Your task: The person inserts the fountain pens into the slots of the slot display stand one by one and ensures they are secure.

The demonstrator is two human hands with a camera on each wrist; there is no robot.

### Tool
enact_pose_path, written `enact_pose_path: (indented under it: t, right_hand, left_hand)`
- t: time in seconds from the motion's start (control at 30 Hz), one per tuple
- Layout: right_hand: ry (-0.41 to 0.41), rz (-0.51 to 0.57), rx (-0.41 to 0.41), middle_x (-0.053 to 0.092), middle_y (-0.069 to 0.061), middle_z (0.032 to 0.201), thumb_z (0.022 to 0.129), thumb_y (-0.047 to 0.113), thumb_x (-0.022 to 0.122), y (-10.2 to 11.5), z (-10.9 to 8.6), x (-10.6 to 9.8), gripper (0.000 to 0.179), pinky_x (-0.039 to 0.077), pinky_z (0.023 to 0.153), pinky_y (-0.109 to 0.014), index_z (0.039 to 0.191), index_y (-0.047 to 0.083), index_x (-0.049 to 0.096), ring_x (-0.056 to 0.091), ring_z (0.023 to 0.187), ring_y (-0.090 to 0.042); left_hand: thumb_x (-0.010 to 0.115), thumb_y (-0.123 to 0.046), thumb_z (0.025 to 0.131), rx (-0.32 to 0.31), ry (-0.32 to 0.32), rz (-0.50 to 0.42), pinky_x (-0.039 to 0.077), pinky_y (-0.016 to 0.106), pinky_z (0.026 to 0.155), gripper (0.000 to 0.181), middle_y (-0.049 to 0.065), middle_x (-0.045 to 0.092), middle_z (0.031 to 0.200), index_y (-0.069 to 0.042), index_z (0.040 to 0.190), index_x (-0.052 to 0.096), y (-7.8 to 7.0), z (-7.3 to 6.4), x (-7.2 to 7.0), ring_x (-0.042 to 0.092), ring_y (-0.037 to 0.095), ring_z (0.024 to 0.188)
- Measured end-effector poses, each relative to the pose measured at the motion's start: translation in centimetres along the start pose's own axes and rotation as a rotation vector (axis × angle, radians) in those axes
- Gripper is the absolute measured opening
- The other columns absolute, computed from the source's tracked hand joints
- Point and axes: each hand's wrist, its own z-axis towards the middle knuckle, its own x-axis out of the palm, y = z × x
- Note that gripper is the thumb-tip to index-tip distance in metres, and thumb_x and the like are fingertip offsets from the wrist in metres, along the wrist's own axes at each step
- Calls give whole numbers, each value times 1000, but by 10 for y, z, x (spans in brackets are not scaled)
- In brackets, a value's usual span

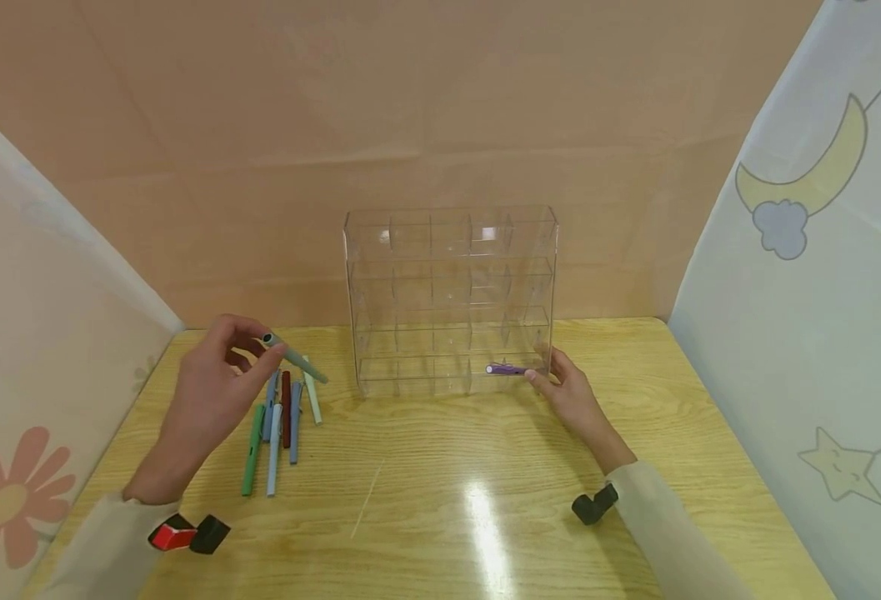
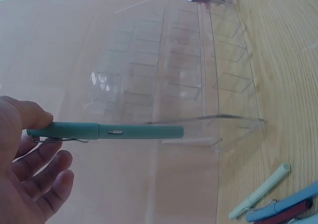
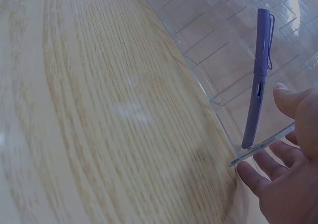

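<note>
Head view: left hand (image 1: 207, 396) pinches a slim teal pen (image 1: 299, 361) at clear acrylic rack's (image 1: 451, 259) eight o'clock; right hand (image 1: 573, 400) grips its four-o'clock side. Left wrist reveals a wire clip (image 2: 59, 140). Right wrist bares the slim purple pen's (image 3: 259, 80) thumb-hidden end, palm cropped.

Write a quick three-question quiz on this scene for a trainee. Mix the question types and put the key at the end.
1. Multiple choice: what does the left grip hold?
a) nothing
b) a teal pen
c) a pair of scissors

2. True or false: the purple pen is near the top of the clear rack.

3. Count: how many pens lie on the table to the left of the rack, as the wearer sees it?

Key:
1. b
2. False; it is low down, toward the right end.
3. Six
</note>
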Motion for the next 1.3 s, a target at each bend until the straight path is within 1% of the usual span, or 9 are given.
enact_pose_path:
  t: [0.13, 0.37, 0.6, 0.77, 0.9, 1.07, 1.17, 1.3]
  right_hand:
    - [-3, 9, 4, 28, -19, 175, 109, 32, 64, 1, -1, 0, 72, 33, 126, -66, 167, 7, 31, 29, 162, -46]
    - [5, 15, -18, 29, -18, 175, 108, 36, 65, 1, 1, 0, 74, 32, 126, -66, 167, 6, 31, 27, 162, -46]
    - [4, 24, -16, 30, -19, 175, 108, 33, 65, 3, 1, 1, 73, 33, 126, -64, 167, 6, 31, 29, 162, -45]
    - [1, 25, -17, 30, -18, 175, 108, 32, 65, 3, 2, 2, 72, 34, 126, -63, 166, 6, 31, 29, 162, -45]
    - [5, 26, -25, 30, -19, 175, 108, 31, 65, 3, 2, 2, 71, 33, 126, -64, 166, 5, 32, 29, 162, -46]
    - [9, 36, -22, 29, -20, 175, 109, 29, 65, 5, 1, 1, 70, 33, 126, -65, 166, 4, 32, 28, 162, -46]
    - [6, 38, -17, 29, -19, 175, 109, 28, 65, 6, 0, 0, 70, 33, 126, -64, 166, 4, 32, 28, 162, -46]
    - [3, 36, -12, 29, -20, 175, 108, 27, 65, 7, -2, 0, 71, 34, 125, -64, 166, 5, 30, 28, 162, -47]
  left_hand:
    - [74, -14, 101, 62, -5, -43, 48, 9, 72, 23, 2, 67, 105, -3, 118, 62, -3, 5, 9, 60, -4, 84]
    - [74, -12, 101, 94, 9, -91, 48, 10, 74, 21, 1, 67, 106, -6, 119, 64, -3, 12, 24, 60, -2, 85]
    - [75, -7, 99, 140, 33, -164, 49, 11, 76, 21, 3, 69, 108, -6, 117, 65, -6, 18, 43, 60, -3, 91]
    - [76, -9, 99, 158, 67, -174, 49, 11, 77, 21, 6, 72, 105, -7, 117, 66, -9, 22, 61, 60, -1, 91]
    - [77, -12, 99, 162, 115, -168, 51, 14, 79, 22, 6, 73, 104, -7, 118, 66, -12, 24, 74, 62, 6, 94]
    - [77, -15, 100, 154, 177, -182, 54, 20, 80, 25, 4, 73, 106, -9, 122, 67, -18, 27, 91, 65, 16, 94]
    - [77, -15, 100, 165, 188, -211, 55, 22, 80, 26, 5, 73, 106, -8, 122, 67, -22, 28, 102, 66, 18, 93]
    - [77, -13, 100, 184, 190, -248, 56, 24, 82, 24, 4, 73, 107, -9, 121, 67, -25, 29, 119, 66, 17, 95]
